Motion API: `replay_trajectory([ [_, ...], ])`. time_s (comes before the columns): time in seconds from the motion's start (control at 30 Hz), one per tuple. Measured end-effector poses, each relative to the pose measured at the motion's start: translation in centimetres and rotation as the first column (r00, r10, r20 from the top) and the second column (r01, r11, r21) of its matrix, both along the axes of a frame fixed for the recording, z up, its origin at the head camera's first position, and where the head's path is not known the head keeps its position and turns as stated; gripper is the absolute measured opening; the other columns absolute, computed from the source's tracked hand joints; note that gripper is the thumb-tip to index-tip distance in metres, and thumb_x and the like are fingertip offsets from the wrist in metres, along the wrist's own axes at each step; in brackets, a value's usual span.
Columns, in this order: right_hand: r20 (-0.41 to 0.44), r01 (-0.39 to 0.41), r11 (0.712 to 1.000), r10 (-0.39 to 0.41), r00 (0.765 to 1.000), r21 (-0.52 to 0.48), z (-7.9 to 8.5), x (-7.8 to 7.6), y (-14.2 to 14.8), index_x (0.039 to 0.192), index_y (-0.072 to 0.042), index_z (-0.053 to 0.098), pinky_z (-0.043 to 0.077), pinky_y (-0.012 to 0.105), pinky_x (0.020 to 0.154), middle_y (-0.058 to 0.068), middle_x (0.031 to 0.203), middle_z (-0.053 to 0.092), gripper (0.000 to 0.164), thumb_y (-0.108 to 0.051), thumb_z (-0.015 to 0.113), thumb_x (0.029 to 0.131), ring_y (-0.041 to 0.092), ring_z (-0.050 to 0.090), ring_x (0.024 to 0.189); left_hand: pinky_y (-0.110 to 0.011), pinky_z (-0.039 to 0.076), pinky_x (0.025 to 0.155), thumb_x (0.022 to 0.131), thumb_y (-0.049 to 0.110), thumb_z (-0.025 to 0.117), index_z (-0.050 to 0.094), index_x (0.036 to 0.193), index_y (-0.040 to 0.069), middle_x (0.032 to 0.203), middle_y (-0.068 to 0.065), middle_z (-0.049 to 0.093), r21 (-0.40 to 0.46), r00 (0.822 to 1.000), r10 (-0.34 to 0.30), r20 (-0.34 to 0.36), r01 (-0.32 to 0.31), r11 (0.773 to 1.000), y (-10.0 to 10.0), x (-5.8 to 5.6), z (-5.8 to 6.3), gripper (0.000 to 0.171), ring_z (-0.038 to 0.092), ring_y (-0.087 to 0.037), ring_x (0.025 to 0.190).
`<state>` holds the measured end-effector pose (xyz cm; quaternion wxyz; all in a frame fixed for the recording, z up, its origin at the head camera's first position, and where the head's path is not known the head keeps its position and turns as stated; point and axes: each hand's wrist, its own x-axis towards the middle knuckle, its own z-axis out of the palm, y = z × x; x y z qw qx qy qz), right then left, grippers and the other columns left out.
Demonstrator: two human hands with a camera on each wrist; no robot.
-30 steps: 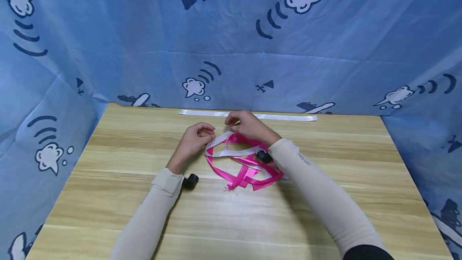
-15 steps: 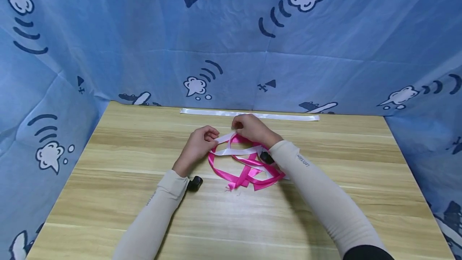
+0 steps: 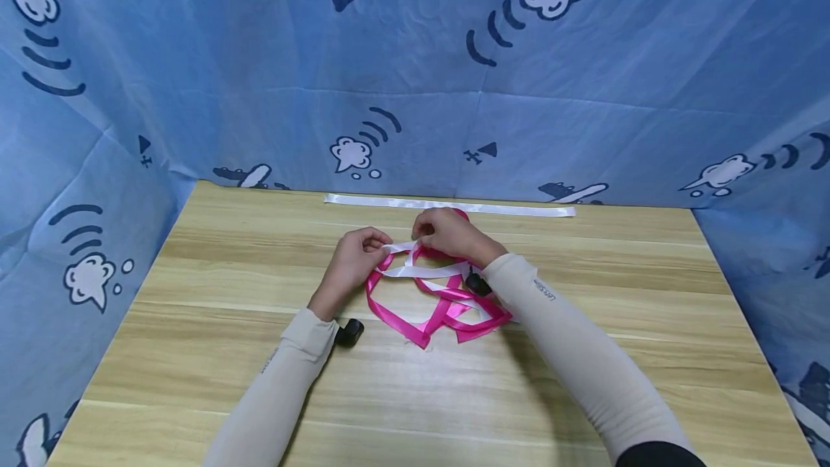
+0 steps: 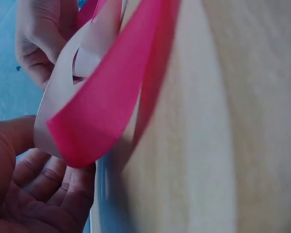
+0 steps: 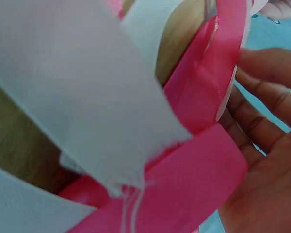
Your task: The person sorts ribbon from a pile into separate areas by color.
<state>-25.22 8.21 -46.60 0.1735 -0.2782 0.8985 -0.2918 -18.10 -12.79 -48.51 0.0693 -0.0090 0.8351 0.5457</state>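
Pink ribbon (image 3: 395, 321) and white ribbon (image 3: 424, 272) lie in crossing loops at the middle of the table. My left hand (image 3: 353, 258) pinches the far left part of these loops; in the left wrist view, white ribbon (image 4: 56, 104) passes between its thumb and fingers, with a pink band (image 4: 109, 92) folded in front. Just to the right, my right hand (image 3: 450, 233) holds both colours, and its wrist view has the thumb against the edge of the pink ribbon (image 5: 230, 63). A frayed white ribbon end (image 5: 136, 165) hangs close to that camera.
A separate white ribbon strip (image 3: 519, 210) lies straight along the back of the wooden table (image 3: 415, 395). Blue patterned cloth (image 3: 272, 78) hangs behind and at both sides. A black wrist camera (image 3: 350, 333) sits beside the left sleeve.
My left hand has moved slightly right, closer to my right hand. The pink loop's front corner has shifted, and a bit of pink now shows beyond my right hand. The back strip stays put.
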Motion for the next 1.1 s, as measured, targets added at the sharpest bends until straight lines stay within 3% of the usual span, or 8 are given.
replay_trajectory([
  [0.23,0.031,-0.032,0.998,0.034,0.999,-0.059,0.2,0.0,-0.1,0.102,-0.006,0.077,0.055,0.039,0.092,0.009,0.104,0.074,0.010,-0.012,0.070,0.097,0.022,0.063,0.095,-0.022,0.052,0.071,0.097,0.004,0.070,0.076,0.101,0.003,0.090,-0.011,0.072,0.006,1.000,0.015,-0.015,-0.015,1.000,-0.1,0.2,0.1,0.007,0.063,-0.017,0.082],
  [0.57,0.061,-0.015,0.999,0.017,0.998,-0.029,0.3,0.1,-0.1,0.104,-0.006,0.075,0.055,0.039,0.091,0.010,0.102,0.074,0.010,-0.005,0.067,0.097,0.023,0.061,0.093,-0.020,0.055,0.072,0.098,0.002,0.070,0.074,0.106,0.000,0.095,-0.015,0.072,0.106,0.998,-0.024,-0.065,0.031,0.994,-0.2,0.3,0.7,0.010,0.065,-0.016,0.084],
  [0.77,0.096,0.017,0.997,-0.010,0.995,-0.075,0.4,0.0,0.3,0.095,-0.006,0.072,0.052,0.034,0.084,0.008,0.093,0.070,0.009,-0.002,0.065,0.098,0.021,0.058,0.087,-0.019,0.055,0.071,0.097,0.001,0.069,0.073,0.109,-0.004,0.095,-0.013,0.072,0.173,1.000,0.001,-0.017,0.001,0.985,-0.6,0.2,0.7,0.014,0.066,-0.014,0.082],
  [0.93,0.095,0.041,0.990,-0.028,0.995,-0.135,0.8,0.1,0.9,0.097,-0.004,0.069,0.049,0.032,0.082,0.007,0.090,0.068,0.009,-0.001,0.062,0.101,0.018,0.056,0.083,-0.016,0.053,0.068,0.097,-0.001,0.068,0.073,0.111,-0.006,0.094,-0.012,0.072,0.230,0.999,0.028,0.029,-0.034,0.973,-1.0,0.2,0.7,0.016,0.065,-0.011,0.078],
  [1.1,0.148,0.066,0.976,-0.035,0.988,-0.207,1.8,0.5,1.8,0.101,-0.005,0.068,0.050,0.030,0.080,0.008,0.093,0.064,0.010,-0.001,0.059,0.102,0.019,0.054,0.085,-0.016,0.056,0.069,0.097,-0.001,0.068,0.072,0.112,-0.008,0.095,-0.011,0.072,0.277,0.998,0.032,0.045,-0.043,0.960,-1.4,0.2,0.8,0.017,0.066,-0.009,0.077],
])
